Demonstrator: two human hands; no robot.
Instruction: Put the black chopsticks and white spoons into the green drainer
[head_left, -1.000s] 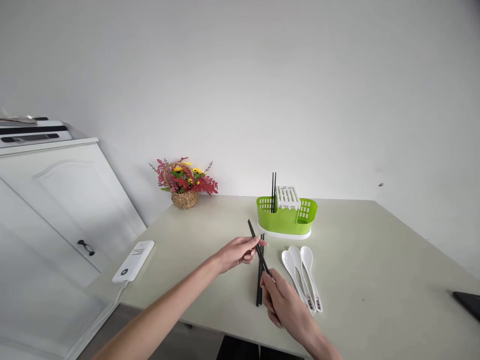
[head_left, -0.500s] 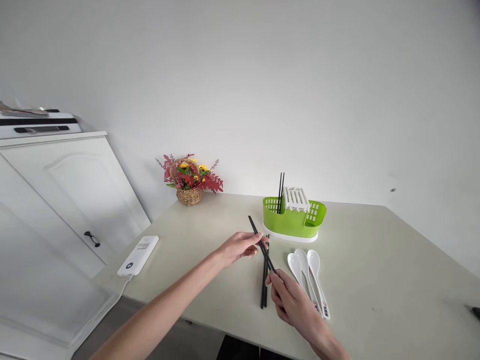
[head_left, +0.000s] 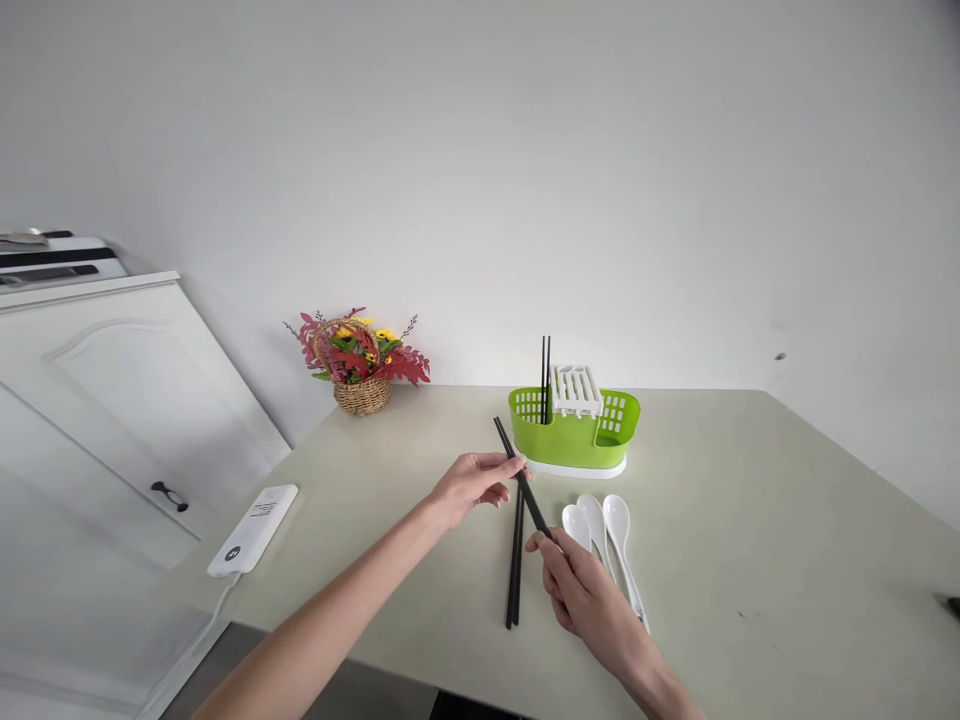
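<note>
Between my hands is a pair of black chopsticks point(head_left: 534, 505), slanting over the table. My left hand point(head_left: 476, 487) pinches them near their upper part, and my right hand point(head_left: 585, 595) is closed round the lower end. A second pair of black chopsticks point(head_left: 514, 570) lies on the table beneath. Just beyond my hands stands a green cutlery holder point(head_left: 566, 445) with a white slotted top point(head_left: 576, 390) and a white base. Two black chopsticks point(head_left: 545, 375) stand upright in its left compartment. White spoons point(head_left: 617, 520) lie beside my right hand, which partly hides them.
A wicker basket of artificial flowers point(head_left: 364, 395) stands at the table's back left. On the left edge lies a white power bank point(head_left: 253, 530) with a cable point(head_left: 217, 605). A white cabinet point(head_left: 112, 420) flanks the table on the left, and a wall rises behind.
The held chopsticks now lie closer together, lined up side by side, with both hands still on them. My view has shifted slightly, moving the holder and flowers left in the picture.
</note>
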